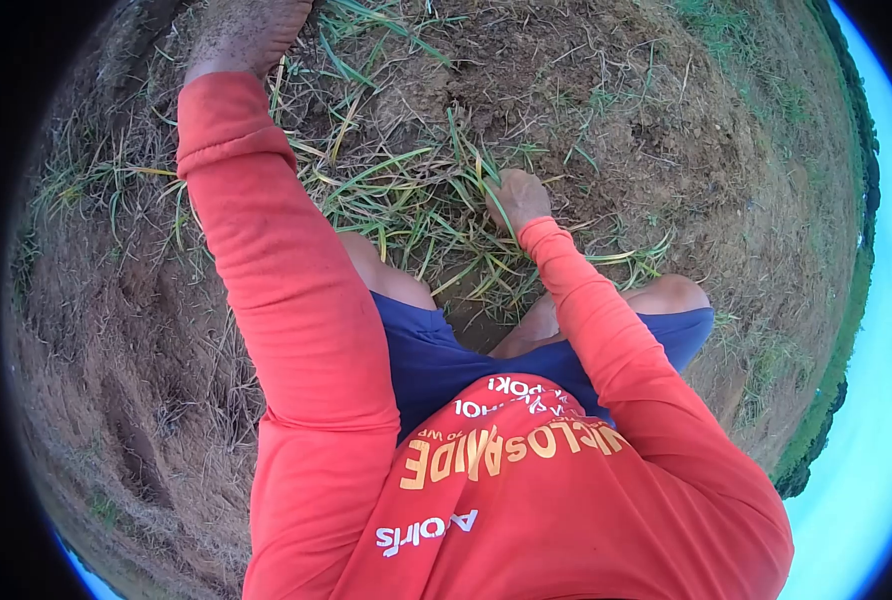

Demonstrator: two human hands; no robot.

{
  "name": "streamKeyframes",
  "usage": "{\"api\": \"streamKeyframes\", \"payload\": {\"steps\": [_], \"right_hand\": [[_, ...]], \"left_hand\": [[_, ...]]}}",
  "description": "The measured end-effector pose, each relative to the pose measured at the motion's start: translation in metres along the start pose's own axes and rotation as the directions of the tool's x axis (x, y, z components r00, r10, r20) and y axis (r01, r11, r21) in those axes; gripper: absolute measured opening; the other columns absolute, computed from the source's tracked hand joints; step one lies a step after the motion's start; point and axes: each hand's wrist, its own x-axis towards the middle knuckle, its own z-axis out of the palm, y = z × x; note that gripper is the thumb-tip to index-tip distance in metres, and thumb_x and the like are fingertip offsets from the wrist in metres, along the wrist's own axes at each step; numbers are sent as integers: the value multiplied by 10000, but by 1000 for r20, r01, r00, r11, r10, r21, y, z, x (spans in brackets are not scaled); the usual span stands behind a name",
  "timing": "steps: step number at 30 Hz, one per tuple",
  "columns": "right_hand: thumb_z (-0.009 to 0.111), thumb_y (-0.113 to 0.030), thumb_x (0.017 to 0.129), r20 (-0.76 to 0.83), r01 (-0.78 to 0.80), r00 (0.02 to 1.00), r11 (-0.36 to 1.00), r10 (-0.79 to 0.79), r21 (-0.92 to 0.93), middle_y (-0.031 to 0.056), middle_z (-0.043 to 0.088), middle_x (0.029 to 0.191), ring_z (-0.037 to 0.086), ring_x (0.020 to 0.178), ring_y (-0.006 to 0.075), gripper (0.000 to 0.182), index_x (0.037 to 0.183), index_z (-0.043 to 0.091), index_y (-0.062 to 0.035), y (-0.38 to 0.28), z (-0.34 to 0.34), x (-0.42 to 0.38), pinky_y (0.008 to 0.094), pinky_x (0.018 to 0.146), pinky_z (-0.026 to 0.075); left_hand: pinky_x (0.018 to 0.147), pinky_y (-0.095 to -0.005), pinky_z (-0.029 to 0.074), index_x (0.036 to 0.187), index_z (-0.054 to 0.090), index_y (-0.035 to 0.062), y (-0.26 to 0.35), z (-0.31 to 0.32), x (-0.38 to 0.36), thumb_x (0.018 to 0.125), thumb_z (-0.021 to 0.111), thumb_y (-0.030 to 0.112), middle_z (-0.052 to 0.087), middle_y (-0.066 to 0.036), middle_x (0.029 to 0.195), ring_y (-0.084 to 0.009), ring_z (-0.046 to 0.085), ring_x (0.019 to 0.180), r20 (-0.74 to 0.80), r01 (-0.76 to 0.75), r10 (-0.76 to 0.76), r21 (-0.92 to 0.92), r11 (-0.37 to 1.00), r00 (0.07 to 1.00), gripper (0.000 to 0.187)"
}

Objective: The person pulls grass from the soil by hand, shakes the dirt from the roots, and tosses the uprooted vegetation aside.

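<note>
Low in the middle of the head view, my right hand (519,199) is closed in a fist among long narrow green leaves (421,195), onion-like. A few green blades run out of its fist, and its fingertips are hidden. My left hand (249,35), dusted with soil, reaches to the top edge at the left. The frame cuts it off, so its fingers and anything in them cannot be made out. More green leaves (351,40) lie on the ground beside it. Several leaves and dry yellowed stalks spread between the two hands and close to my bent legs.
Bare brown soil (656,130) with dry grass and straw surrounds me. My knees (671,294) are bent close to the leaves. A small tuft of leaves (646,262) lies by the right knee. A line of trees (816,440) and sky appear at the far right.
</note>
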Motion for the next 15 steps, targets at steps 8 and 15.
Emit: {"api": "streamKeyframes", "payload": {"steps": [8, 15], "right_hand": [[574, -371, 925, 6, 108, 994, 982, -111, 156, 273, 682, 821, 665, 814, 477, 401, 824, 700, -3, 23, -14, -21, 525, 780, 529], [560, -364, 937, 135, 18, 990, 972, -51, 233, 272, 669, 828, 641, 805, 476, 374, 864, 686, -20, 6, -89, -44, 513, 763, 504]], "left_hand": [[728, -349, 510, 1081, 736, 46, -1, 4, 4, 917, 701, 246, 696, -70, 832, -165, 632, 773, -12, 62, -61, 46, 997, 998, 262], [654, -364, 493, 1007, 736, 32, -7, 19, 13, 921, 698, 263, 667, -54, 743, -155, 608, 685, 34, 162, -163, 26, 986, 986, 250]]}}
